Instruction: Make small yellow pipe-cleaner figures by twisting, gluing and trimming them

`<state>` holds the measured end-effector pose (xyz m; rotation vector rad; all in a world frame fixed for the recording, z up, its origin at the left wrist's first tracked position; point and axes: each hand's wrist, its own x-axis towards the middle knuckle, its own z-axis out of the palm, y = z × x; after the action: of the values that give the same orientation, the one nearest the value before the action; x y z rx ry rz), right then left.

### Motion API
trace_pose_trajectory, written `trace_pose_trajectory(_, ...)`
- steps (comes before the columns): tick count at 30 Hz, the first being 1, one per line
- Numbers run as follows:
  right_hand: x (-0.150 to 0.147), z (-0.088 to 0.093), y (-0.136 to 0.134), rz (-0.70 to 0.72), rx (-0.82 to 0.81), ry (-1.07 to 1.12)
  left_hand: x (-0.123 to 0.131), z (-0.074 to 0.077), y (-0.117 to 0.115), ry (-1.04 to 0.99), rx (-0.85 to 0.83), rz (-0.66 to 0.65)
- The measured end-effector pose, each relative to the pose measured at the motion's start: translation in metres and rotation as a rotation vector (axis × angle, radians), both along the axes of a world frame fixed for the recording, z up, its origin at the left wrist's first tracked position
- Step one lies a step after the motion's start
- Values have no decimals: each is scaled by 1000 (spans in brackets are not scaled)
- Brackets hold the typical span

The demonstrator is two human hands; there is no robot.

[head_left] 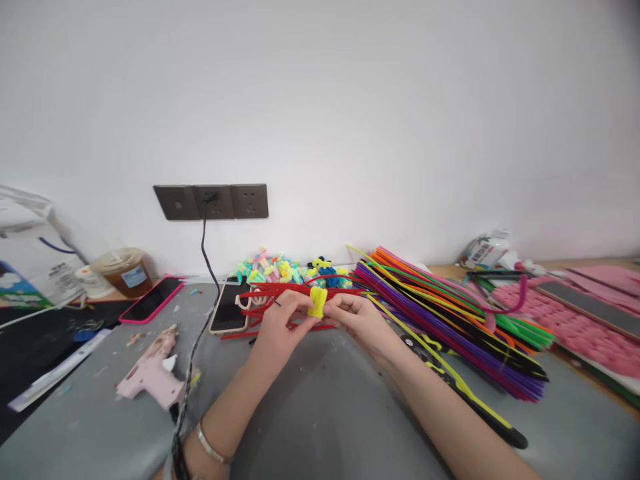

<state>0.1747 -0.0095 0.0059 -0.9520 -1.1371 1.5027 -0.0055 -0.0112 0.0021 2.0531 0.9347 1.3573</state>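
Between my two hands, just above the grey mat [320,400], is a small bright yellow bent piece of fuzzy pipe cleaner [318,302]. My left hand [283,323] pinches it from the left with thumb and forefinger. From the right, my right hand [355,319] has its fingertips closed on the piece's other edge. Red pipe cleaners [260,310] lie behind and beneath the hands. A bracelet circles my left wrist, and a black cable passes over that forearm.
At left lie a pink glue gun [155,373], a pink-cased phone [153,300] and a drink cup [129,272]. Another phone [229,307] is behind my left hand. Colourful small pieces [275,268] sit by the wall. A pipe cleaner bundle [450,320] and pliers [480,407] are at right.
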Motion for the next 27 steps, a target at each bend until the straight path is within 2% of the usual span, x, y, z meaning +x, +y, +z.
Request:
trace_pose_trajectory(3,0,0,0,1,6,8,0,0,0,-31,-30,9)
trace_pose_trajectory(6,-1,2,-1,13,27,12,-1,1,0,-20,27,22)
trace_pose_trajectory(13,1,6,-1,32,157,-45,-3,6,-1,-11,28,30)
trace_pose_trajectory(19,2,5,0,0,263,-99,-3,5,0,-19,-3,2)
trace_pose_trajectory(27,0,8,-2,-37,259,-135,-4,3,-3,17,20,-80)
